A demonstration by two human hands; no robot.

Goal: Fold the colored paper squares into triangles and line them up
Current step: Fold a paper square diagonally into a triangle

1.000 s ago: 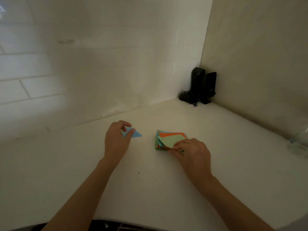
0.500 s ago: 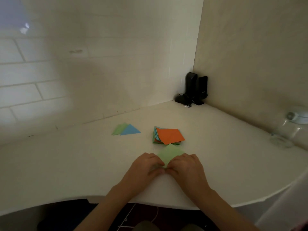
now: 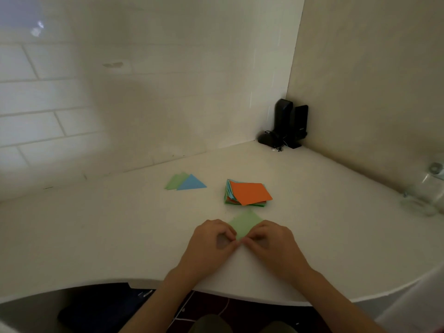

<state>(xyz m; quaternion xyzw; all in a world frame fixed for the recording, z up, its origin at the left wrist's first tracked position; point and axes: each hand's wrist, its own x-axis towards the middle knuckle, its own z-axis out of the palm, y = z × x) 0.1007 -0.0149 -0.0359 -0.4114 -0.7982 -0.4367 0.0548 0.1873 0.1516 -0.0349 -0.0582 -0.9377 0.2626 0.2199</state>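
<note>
A light green paper square (image 3: 245, 224) lies on the white counter (image 3: 120, 236), one corner pointing at me. My left hand (image 3: 211, 243) and my right hand (image 3: 271, 243) meet at that near corner, and both pinch it with thumb and fingertips. Behind the sheet sits a stack of coloured squares (image 3: 247, 193) with an orange one on top. Farther left lie a folded green triangle (image 3: 174, 181) and a folded blue triangle (image 3: 191, 183), the blue one overlapping the green one's right side.
Two black speakers (image 3: 289, 123) with a tangle of cable stand in the back corner. A clear glass jar (image 3: 425, 188) lies at the right edge. White tiled wall runs behind the counter; the counter's front edge curves just under my wrists.
My left hand left the blue triangle and my right hand drew the green sheet off the stack toward me. Both hands now pinch its near corner; an orange square tops the stack.
</note>
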